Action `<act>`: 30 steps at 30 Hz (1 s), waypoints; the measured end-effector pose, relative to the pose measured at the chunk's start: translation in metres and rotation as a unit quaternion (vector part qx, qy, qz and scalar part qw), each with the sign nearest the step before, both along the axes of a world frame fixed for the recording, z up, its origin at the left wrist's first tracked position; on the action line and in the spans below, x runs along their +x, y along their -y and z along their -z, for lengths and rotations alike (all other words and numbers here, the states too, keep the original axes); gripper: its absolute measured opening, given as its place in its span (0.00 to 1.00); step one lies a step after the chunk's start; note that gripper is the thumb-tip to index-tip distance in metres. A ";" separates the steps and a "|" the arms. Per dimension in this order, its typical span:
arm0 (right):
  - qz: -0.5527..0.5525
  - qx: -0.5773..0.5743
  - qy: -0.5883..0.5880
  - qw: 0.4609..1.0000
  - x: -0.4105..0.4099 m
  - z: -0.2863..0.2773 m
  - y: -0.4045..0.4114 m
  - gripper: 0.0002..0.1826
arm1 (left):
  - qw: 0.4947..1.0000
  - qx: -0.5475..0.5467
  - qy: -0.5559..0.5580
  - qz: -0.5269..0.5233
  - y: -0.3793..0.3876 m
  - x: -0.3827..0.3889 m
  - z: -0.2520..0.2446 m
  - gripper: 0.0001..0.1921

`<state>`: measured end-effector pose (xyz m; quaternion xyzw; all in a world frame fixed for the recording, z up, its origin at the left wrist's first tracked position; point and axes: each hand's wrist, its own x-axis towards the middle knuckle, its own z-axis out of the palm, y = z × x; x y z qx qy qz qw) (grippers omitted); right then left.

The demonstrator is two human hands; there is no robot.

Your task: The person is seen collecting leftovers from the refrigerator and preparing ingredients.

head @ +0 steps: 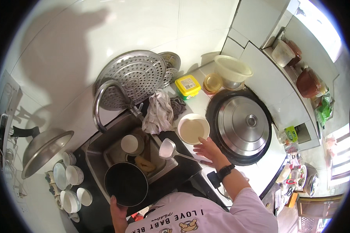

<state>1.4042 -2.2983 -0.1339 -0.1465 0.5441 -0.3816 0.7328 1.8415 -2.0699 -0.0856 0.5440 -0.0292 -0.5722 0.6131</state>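
At the bottom, my left hand (118, 210) holds the near rim of a round, black-lined pot (126, 183), tilted over the front of the steel sink (96, 151). My right hand (208, 150) reaches with spread fingers to the near rim of a white bowl (193, 128) of cloudy liquid. Its fingertips overlap that rim; a firm grip does not show. A metal wok spatula (167, 148) lies across the sink's right edge, its handle passing under my right hand. Inside the sink are a white bowl (129, 144) and a yellowish sponge-like piece (145, 164).
A lidded wok (242, 125) stands to the right. Behind the sink are a curved faucet (97, 104), a perforated steamer plate (134, 75), crumpled cloths (159, 112) and a yellow-lidded tub (188, 86). Stacked bowls (70, 201) line the left; above them hangs a pan (46, 151).
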 end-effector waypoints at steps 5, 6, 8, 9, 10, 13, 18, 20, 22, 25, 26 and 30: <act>0.037 0.014 0.037 0.999 0.008 0.024 0.013 0.23 | 1.000 0.006 -0.002 0.013 0.013 -0.027 -0.021 0.29; 0.045 0.007 0.050 0.998 0.010 0.027 0.014 0.25 | 1.000 0.002 0.003 0.017 0.018 -0.041 -0.034 0.29; 0.054 0.000 0.063 0.997 0.009 0.031 0.015 0.26 | 1.000 -0.002 0.009 0.023 0.019 -0.045 -0.033 0.29; 0.047 -0.025 0.082 0.995 0.007 0.035 0.016 0.28 | 1.000 -0.006 -0.008 0.028 0.019 -0.038 -0.020 0.28; 0.041 -0.051 0.100 0.993 0.004 0.038 0.017 0.30 | 0.999 -0.010 -0.025 0.035 0.016 -0.032 -0.009 0.28; 0.062 -0.020 0.012 0.998 0.014 0.014 0.013 0.34 | 0.997 -0.025 -0.020 0.075 0.020 -0.031 -0.007 0.28; 0.060 -0.065 0.030 0.996 -0.001 -0.013 -0.008 0.34 | 0.994 -0.011 -0.006 0.111 0.032 -0.028 -0.019 0.28; 0.033 -0.094 0.041 0.994 -0.009 -0.035 -0.023 0.35 | 0.989 -0.036 -0.017 0.144 0.033 -0.020 -0.014 0.28; 0.028 -0.150 0.080 0.985 -0.014 -0.055 -0.042 0.35 | 0.983 -0.038 -0.049 0.173 0.039 -0.010 -0.007 0.28; 0.059 -0.228 0.051 0.971 -0.005 -0.103 -0.080 0.37 | 0.975 -0.068 -0.048 0.208 0.047 -0.007 -0.008 0.29; 0.032 -0.229 0.009 0.973 -0.007 -0.120 -0.094 0.38 | 0.973 -0.066 -0.046 0.215 0.050 -0.010 -0.010 0.29; -0.038 -0.254 -0.090 0.962 -0.021 -0.179 -0.152 0.41 | 0.951 -0.086 -0.057 0.293 0.070 -0.022 -0.014 0.33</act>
